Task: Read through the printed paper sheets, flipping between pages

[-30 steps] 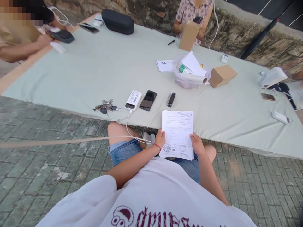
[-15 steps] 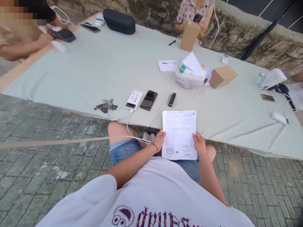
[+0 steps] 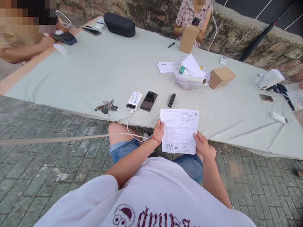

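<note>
Both hands grip a stack of printed papers [image 3: 179, 130] over the lap, at the near edge of the counter [image 3: 99, 72]. The left hand [image 3: 158, 131] is closed on the sheets' 9 o'clock edge, thumb on top; the right hand [image 3: 201, 143] is closed on the corner at 4 o'clock. The sheets tilt slightly, top edge toward the counter, with two round stamps near the bottom.

Judging by the two-sided hold, the step in hand looks like squaring up or reading the stack. Any next move with it would call for keeping both edges pinched so that no sheet slips loose.

On the counter, at 12 o'clock from the papers, lies a small black stick [image 3: 171, 100]. At 10 o'clock are a dark phone [image 3: 148, 101], a white power bank [image 3: 133, 101] with its cable running down to the lap, and a bunch of keys [image 3: 107, 106]. Farther off at 1 o'clock stand a clear tub [image 3: 189, 82] of papers and a brown box [image 3: 221, 77]. Other people sit at the far side.
</note>
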Demonstrator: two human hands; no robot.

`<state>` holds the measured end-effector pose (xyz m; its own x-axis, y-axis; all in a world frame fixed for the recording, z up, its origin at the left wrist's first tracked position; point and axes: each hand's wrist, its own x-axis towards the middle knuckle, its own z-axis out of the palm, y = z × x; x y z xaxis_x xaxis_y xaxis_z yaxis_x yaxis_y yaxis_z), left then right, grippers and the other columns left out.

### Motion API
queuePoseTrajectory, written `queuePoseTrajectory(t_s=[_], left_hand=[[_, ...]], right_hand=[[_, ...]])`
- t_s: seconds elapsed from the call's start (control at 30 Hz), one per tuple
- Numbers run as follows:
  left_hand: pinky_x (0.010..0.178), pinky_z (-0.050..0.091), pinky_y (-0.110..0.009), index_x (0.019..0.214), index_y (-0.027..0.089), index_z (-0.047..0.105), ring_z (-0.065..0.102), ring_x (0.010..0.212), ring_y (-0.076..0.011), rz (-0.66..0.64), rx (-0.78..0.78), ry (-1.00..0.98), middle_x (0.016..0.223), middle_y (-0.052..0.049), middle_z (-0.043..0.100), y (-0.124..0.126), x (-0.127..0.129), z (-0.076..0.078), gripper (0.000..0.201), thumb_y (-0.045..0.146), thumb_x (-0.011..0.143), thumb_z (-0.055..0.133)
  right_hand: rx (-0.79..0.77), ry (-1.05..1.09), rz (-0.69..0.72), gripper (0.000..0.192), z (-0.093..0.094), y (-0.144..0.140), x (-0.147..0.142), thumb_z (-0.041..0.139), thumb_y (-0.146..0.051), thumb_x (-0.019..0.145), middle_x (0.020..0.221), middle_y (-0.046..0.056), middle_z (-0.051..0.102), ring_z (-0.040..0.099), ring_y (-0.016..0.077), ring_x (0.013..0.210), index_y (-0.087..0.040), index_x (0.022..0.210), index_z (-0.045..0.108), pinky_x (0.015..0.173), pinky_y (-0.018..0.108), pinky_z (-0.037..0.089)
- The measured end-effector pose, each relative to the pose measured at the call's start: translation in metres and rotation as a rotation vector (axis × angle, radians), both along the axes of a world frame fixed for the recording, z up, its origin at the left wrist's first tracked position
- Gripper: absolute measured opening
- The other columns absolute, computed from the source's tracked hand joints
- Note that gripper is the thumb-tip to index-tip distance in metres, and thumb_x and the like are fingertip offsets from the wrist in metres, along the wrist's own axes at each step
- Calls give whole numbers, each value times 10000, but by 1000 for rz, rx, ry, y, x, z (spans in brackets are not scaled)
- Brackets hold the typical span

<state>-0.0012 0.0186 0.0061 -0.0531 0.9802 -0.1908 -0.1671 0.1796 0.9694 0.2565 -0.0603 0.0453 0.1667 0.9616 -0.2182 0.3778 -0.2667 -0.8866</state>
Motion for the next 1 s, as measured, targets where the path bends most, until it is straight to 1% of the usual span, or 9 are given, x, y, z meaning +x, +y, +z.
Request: queuePoseTrajectory(t_s=[0.07,0.23,0.33,0.4,0.5,0.63,0.73,0.87,1.0], left_hand=[[964,524,-402,1013,223,557,665,1042,-238,-29,135,-3,1089,-72,711,14,-4,21,343,558,976,497],[1023,509,-409,1140,227,579,633,1172,-269,-120,435,89,1171,-87,690,43,-15,93,448,627,998,436],[1045,499,-422,1190,228,576,622,1212,-283,-174,511,112,1196,-93,685,48,-18,111,458,624,987,467],[1051,496,-430,1224,225,562,621,1221,-289,-189,502,120,1206,-102,685,49,-15,103,490,630,950,538],[1052,489,-449,1219,201,563,633,1191,-299,-134,411,115,1187,-120,693,49,-6,73,557,632,874,638],[1068,462,-477,1083,183,630,647,1154,-311,-86,360,80,1098,-118,719,46,4,44,413,559,918,578],[1061,467,-465,1060,194,650,651,1135,-302,-82,372,83,1052,-93,726,45,5,43,355,513,916,591],[1037,480,-460,1058,194,649,665,1073,-295,-110,340,138,1014,-85,726,47,2,51,407,569,910,598],[1095,437,-431,1129,201,612,614,1223,-285,-104,391,108,1207,-125,695,48,2,57,476,620,991,432]], right_hand=[[66,34,21,417,9,11,3,577,-616,909,967,61,745,657,276,972,-236,1025,705,901,447,550],[357,92,-15,442,37,46,11,592,-565,930,1302,60,701,596,283,1259,-258,1231,694,1132,507,433],[435,85,-25,452,39,61,10,589,-541,940,1370,60,671,569,271,1316,-259,1280,683,1190,504,365],[397,60,-9,470,33,67,7,588,-559,931,1357,67,682,569,272,1322,-250,1270,692,1199,507,350],[306,24,22,510,20,72,2,588,-596,913,1348,73,690,568,280,1323,-247,1270,690,1194,518,352],[303,-1,-10,537,12,74,0,562,-622,915,1331,93,695,596,287,1267,-232,1262,685,1164,521,385],[317,-6,-28,543,11,74,-1,532,-630,928,1324,100,695,603,286,1246,-230,1266,677,1144,516,409],[269,-30,0,552,15,74,-5,485,-634,950,1301,118,700,605,291,1233,-212,1249,678,1151,514,399],[311,-37,-15,522,30,71,-8,484,-616,963,1334,108,677,596,284,1243,-234,1279,645,1126,471,427]])
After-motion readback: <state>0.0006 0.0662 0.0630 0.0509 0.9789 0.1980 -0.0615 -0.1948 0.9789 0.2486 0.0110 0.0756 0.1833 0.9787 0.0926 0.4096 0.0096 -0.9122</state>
